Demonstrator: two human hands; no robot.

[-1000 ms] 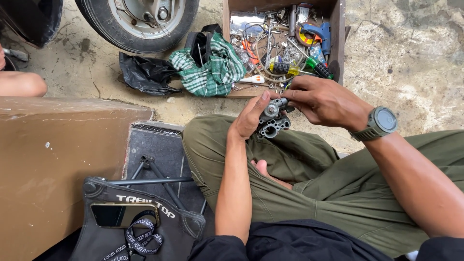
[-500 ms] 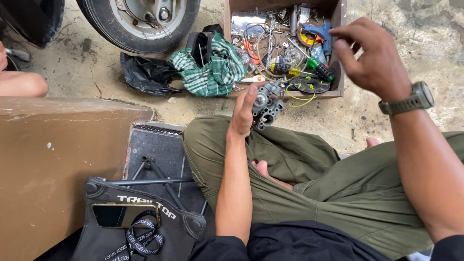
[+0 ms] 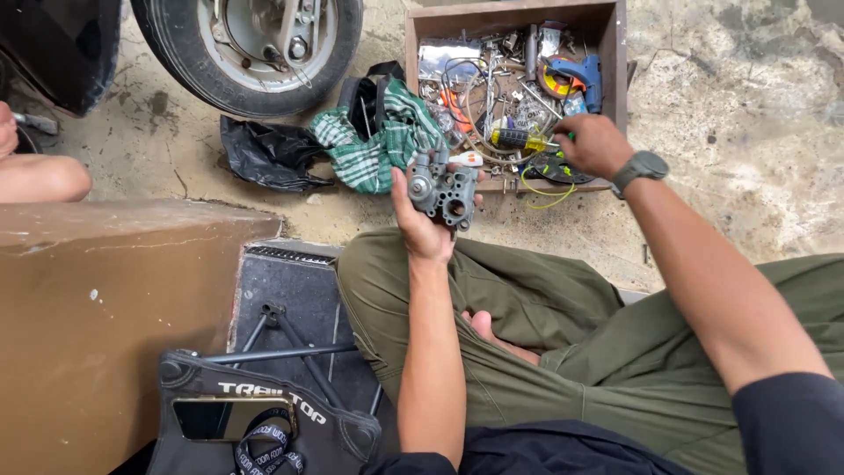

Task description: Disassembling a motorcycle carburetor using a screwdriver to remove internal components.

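My left hand point(image 3: 420, 224) is shut on a grey metal carburettor body point(image 3: 442, 186), held up over my knee. My right hand point(image 3: 594, 143), with a grey wristwatch point(image 3: 639, 168), reaches into an open wooden toolbox point(image 3: 615, 53) and closes on a yellow-and-green handled screwdriver point(image 3: 519, 138) lying among the tools. How firmly it grips the handle is partly hidden by the fingers. I sit cross-legged in olive trousers on the concrete floor.
A scooter wheel point(image 3: 251, 53) stands at the top left. A green checked cloth point(image 3: 378, 141) and a black rag point(image 3: 268, 154) lie beside the box. A brown panel point(image 3: 105, 308) and a black mat point(image 3: 290, 299) are at my left. Another person's knee point(image 3: 40, 176) shows at the left edge.
My right hand left the carburettor, rose over the toolbox, then came down onto the screwdriver. My left hand lifted the carburettor slightly and turned it.
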